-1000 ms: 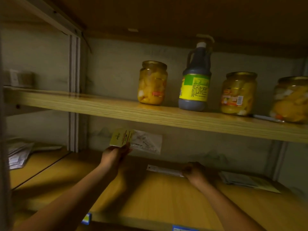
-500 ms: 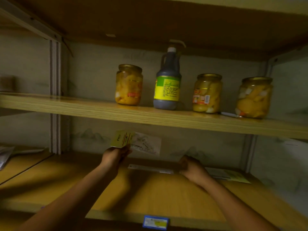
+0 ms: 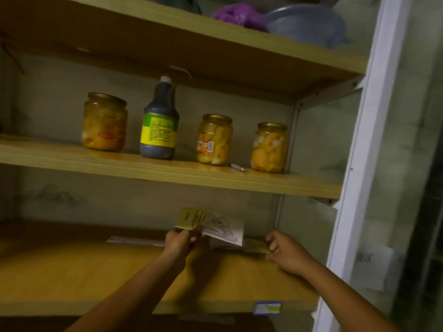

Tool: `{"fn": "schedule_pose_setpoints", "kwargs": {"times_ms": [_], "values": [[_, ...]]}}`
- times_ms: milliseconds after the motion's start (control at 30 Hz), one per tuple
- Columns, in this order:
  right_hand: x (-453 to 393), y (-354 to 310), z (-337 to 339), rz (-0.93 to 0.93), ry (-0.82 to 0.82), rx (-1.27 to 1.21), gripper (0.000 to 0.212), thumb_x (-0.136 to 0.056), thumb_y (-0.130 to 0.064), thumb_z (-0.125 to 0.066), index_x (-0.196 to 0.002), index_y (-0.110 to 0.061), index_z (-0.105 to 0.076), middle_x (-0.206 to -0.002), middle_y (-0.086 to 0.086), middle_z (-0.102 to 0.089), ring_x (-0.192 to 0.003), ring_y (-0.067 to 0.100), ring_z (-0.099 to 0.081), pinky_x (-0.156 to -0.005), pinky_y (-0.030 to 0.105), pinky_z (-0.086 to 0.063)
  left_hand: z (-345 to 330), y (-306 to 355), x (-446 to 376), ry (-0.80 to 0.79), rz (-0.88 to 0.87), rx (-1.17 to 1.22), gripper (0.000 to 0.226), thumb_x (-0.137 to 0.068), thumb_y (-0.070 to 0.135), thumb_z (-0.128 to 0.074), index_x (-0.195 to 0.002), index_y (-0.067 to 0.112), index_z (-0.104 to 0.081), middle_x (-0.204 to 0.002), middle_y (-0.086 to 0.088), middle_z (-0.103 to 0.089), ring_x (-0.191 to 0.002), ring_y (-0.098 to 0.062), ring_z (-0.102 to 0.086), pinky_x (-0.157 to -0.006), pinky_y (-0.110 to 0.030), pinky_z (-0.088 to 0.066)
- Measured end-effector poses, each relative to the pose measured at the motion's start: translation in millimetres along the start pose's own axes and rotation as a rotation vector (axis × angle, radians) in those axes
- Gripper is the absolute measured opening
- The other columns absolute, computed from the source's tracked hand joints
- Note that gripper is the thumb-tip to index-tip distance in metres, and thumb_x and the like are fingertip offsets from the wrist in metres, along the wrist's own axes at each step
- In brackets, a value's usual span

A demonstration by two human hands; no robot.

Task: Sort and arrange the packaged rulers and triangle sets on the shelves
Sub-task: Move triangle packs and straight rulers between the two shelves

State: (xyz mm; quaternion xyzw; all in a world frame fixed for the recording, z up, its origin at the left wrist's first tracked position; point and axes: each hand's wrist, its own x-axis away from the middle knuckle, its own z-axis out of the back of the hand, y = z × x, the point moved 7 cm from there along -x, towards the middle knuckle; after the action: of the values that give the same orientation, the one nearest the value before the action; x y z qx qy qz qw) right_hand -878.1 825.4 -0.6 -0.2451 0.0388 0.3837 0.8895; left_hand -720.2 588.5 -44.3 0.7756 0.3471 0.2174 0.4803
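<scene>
Lower wooden shelf (image 3: 72, 271), smooth yellow board. A flat clear-plastic triangle set packet (image 3: 211, 226) with yellow card header is held upright above it, pinched in the grip of the left hand (image 3: 178, 242). A second flat packet (image 3: 249, 246), lying on the shelf, is pinched at its yellow end by the right hand (image 3: 284, 252). A long thin packaged ruler (image 3: 134, 240) is laid flat at the back.

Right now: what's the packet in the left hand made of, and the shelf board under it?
Packet: looks like clear plastic film with a yellow card header; glossy, contents show through. Lower shelf board: seems wood-grain laminate; light sheen, printed-looking grain. Left hand holds the header end.
</scene>
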Motion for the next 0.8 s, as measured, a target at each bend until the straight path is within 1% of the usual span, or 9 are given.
{"fn": "schedule_pose_setpoints", "kwargs": {"times_ms": [67, 133, 200, 333, 467, 600, 667, 733, 800], "values": [[6, 12, 7, -0.014, 0.009, -0.007, 0.038, -0.081, -0.02, -0.073, -0.114, -0.024, -0.054, -0.1, 0.0, -0.06, -0.091, 0.016, -0.06, -0.084, 0.036, -0.053, -21, -14, -2, -0.003, 0.035, -0.004, 0.03, -0.084, -0.002, -0.067, -0.112, 0.005, -0.057, -0.09, -0.011, -0.066, -0.074, -0.021, -0.067, -0.074, -0.035, -0.055], [7, 21, 11, -0.019, 0.019, -0.015, 0.038, -0.081, -0.021, -0.072, -0.114, -0.026, -0.054, -0.101, -0.002, -0.06, -0.092, 0.015, -0.06, -0.085, 0.036, -0.054, -37, -28, -10, -0.001, 0.078, -0.007, 0.028, -0.082, -0.002, -0.069, -0.107, 0.003, -0.057, -0.09, -0.012, -0.067, -0.062, -0.016, -0.068, -0.053, -0.024, -0.056], [5, 26, 13, -0.026, 0.039, -0.026, 0.037, -0.081, -0.022, -0.072, -0.113, -0.026, -0.054, -0.101, -0.002, -0.06, -0.093, 0.014, -0.06, -0.085, 0.036, -0.054, -52, -39, -19, -0.006, 0.107, 0.006, 0.022, -0.08, -0.004, -0.07, -0.097, 0.002, -0.058, -0.094, -0.015, -0.066, -0.063, -0.017, -0.067, -0.046, -0.022, -0.055], [-3, 30, 12, -0.039, 0.079, -0.066, 0.038, -0.081, -0.019, -0.072, -0.114, -0.024, -0.054, -0.101, -0.003, -0.059, -0.093, 0.012, -0.059, -0.083, 0.031, -0.052, -69, -59, -42, -0.038, 0.121, -0.055, 0.02, -0.078, -0.005, -0.07, -0.097, 0.001, -0.065, -0.082, -0.01, -0.066, -0.072, -0.023, -0.064, -0.058, -0.029, -0.052], [-16, 31, 12, -0.042, 0.087, -0.071, 0.037, -0.08, -0.022, -0.073, -0.11, -0.028, -0.053, -0.1, -0.007, -0.059, -0.093, 0.01, -0.059, -0.083, 0.03, -0.053, -73, -58, -70, -0.082, 0.121, -0.166, 0.012, -0.079, 0.003, -0.073, -0.076, 0.006, -0.062, -0.08, -0.013, -0.066, -0.069, -0.022, -0.063, -0.061, -0.031, -0.052], [-27, 30, 12, -0.039, 0.111, -0.069, 0.036, -0.078, -0.022, -0.072, -0.109, -0.025, -0.055, -0.097, -0.005, -0.061, -0.093, 0.011, -0.059, -0.083, 0.032, -0.054, -85, -38, -97, -0.134, 0.026, -0.328, 0.02, -0.083, 0.018, -0.072, -0.071, 0.007, -0.061, -0.087, -0.016, -0.069, -0.082, -0.029, -0.066, -0.088, -0.049, -0.055], [-30, 31, 9, -0.038, 0.122, -0.072, 0.035, -0.079, -0.02, -0.072, -0.11, -0.022, -0.056, -0.097, -0.003, -0.061, -0.093, 0.011, -0.059, -0.081, 0.031, -0.053, -94, -28, -108, -0.181, -0.038, -0.406, 0.019, -0.084, 0.024, -0.071, -0.088, 0.006, -0.067, -0.095, -0.012, -0.071, -0.088, -0.029, -0.069, -0.085, -0.046, -0.057], [-32, 33, 6, -0.045, 0.13, -0.078, 0.035, -0.079, -0.019, -0.073, -0.11, -0.021, -0.057, -0.098, -0.003, -0.061, -0.093, 0.011, -0.059, -0.081, 0.029, -0.053, -105, -19, -116, -0.253, -0.121, -0.529, 0.023, -0.086, 0.028, -0.067, -0.1, 0.01, -0.069, -0.102, -0.007, -0.069, -0.094, -0.024, -0.066, -0.085, -0.036, -0.054], [-34, 36, 5, -0.054, 0.133, -0.088, 0.035, -0.08, -0.019, -0.074, -0.111, -0.021, -0.058, -0.098, -0.004, -0.061, -0.093, 0.011, -0.06, -0.081, 0.028, -0.053, -119, -15, -122, -0.333, -0.203, -0.657, 0.013, -0.086, 0.028, -0.065, -0.092, 0.018, -0.069, -0.108, -0.008, -0.068, -0.102, -0.023, -0.063, -0.092, -0.033, -0.049]]}}
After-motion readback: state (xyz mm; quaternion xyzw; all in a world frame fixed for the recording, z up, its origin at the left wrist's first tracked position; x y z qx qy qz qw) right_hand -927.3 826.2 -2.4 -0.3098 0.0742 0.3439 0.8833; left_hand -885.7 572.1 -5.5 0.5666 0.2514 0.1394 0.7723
